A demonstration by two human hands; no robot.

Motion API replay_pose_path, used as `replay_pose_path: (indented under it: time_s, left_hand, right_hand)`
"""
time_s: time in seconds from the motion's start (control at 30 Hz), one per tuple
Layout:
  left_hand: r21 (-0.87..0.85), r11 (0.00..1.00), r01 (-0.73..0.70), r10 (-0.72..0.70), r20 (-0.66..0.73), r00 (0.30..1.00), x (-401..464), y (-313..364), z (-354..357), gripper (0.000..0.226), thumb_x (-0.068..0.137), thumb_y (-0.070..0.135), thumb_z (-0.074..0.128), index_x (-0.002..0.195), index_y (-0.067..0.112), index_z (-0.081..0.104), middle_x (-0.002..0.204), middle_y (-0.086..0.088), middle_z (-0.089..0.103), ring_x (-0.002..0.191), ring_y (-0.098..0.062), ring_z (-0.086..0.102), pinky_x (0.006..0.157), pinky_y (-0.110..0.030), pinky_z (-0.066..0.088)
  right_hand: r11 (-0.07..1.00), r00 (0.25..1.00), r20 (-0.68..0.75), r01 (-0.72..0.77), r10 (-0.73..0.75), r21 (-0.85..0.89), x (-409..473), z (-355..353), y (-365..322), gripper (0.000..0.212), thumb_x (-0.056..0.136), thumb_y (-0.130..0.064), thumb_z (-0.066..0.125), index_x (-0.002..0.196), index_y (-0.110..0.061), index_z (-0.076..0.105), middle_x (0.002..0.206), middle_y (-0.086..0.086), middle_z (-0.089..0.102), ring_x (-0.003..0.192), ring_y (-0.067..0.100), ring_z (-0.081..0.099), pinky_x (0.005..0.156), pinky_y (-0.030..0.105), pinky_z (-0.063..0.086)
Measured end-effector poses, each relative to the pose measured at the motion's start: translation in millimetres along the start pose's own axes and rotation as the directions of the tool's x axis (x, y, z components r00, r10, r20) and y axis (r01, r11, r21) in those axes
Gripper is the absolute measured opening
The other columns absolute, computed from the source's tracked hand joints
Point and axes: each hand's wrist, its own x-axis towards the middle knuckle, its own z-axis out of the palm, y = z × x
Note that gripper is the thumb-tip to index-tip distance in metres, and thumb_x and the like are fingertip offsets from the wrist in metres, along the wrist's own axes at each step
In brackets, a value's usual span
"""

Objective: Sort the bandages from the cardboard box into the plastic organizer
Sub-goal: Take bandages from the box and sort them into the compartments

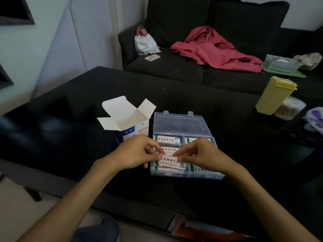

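I pinch one bandage point(169, 158) between left hand point(138, 152) and right hand point(199, 154) over the plastic organizer point(183, 175), whose visible compartments hold stacks. Cardboard box point(132, 131) contents: cannot tell.

On the black table point(70, 130), near its front edge, a clear plastic organizer point(185, 174) lies with its lid point(180, 123) flat open. Both hands, left hand point(134, 152) and right hand point(201, 154), pinch one white bandage strip point(170, 158) over its front-left compartment, above other bandages. The opened cardboard box point(129, 123) stands just beside the organizer's left side.
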Motion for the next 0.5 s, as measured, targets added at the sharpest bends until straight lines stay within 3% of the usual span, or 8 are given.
replay_pose_path:
  time_s: [0.13,0.23,0.33,0.4,0.5]
  left_hand:
    - [0.160,0.987,0.010,-0.010,-0.001,1.000,-3.1,0.2,-1.7,0.009,0.082,0.036,0.070,0.088,0.042,0.068,0.086,0.022,0.069,0.051,-0.001,0.060,0.057,-0.014,0.044]
    - [0.236,0.971,0.024,-0.020,-0.020,1.000,-4.6,0.2,-3.3,0.011,0.080,0.040,0.070,0.091,0.041,0.070,0.070,0.032,0.061,0.052,0.000,0.060,0.054,-0.012,0.038]
    - [0.329,0.944,0.005,-0.003,-0.008,1.000,-4.6,-0.9,-3.7,0.016,0.081,0.045,0.067,0.097,0.043,0.070,0.095,0.030,0.064,0.055,0.002,0.059,0.056,-0.014,0.041]
    - [0.394,0.919,-0.019,0.015,0.015,1.000,-4.2,-1.4,-3.5,0.019,0.084,0.046,0.063,0.103,0.043,0.069,0.112,0.025,0.062,0.061,0.002,0.059,0.061,-0.016,0.044]
    - [0.461,0.887,-0.032,0.020,0.031,0.999,-5.2,1.8,-3.8,0.022,0.087,0.042,0.061,0.108,0.042,0.067,0.115,0.024,0.061,0.063,0.004,0.054,0.058,-0.010,0.037]
  right_hand:
    - [0.997,1.000,-0.017,0.019,-0.021,-0.072,3.1,5.4,2.3,0.012,0.080,-0.019,0.073,0.092,-0.021,0.075,0.093,-0.007,0.072,0.082,0.001,0.066,0.075,0.018,0.056]
    - [0.992,0.999,-0.020,0.045,-0.048,-0.120,4.1,6.2,1.9,0.011,0.079,-0.026,0.073,0.090,-0.026,0.075,0.082,-0.016,0.069,0.074,-0.006,0.061,0.064,0.012,0.050]
    - [0.963,0.995,-0.050,0.075,-0.091,-0.260,5.0,6.7,3.5,0.013,0.079,-0.033,0.072,0.091,-0.029,0.075,0.077,-0.022,0.056,0.076,-0.004,0.052,0.062,0.011,0.036]
    - [0.933,0.992,-0.060,0.080,-0.108,-0.351,6.2,8.3,4.6,0.016,0.080,-0.037,0.071,0.093,-0.030,0.074,0.082,-0.021,0.050,0.083,0.001,0.048,0.065,0.015,0.036]
    - [0.924,0.995,-0.033,0.077,-0.096,-0.373,6.3,7.3,4.1,0.019,0.081,-0.039,0.069,0.097,-0.030,0.074,0.087,-0.016,0.051,0.087,0.003,0.047,0.071,0.020,0.042]
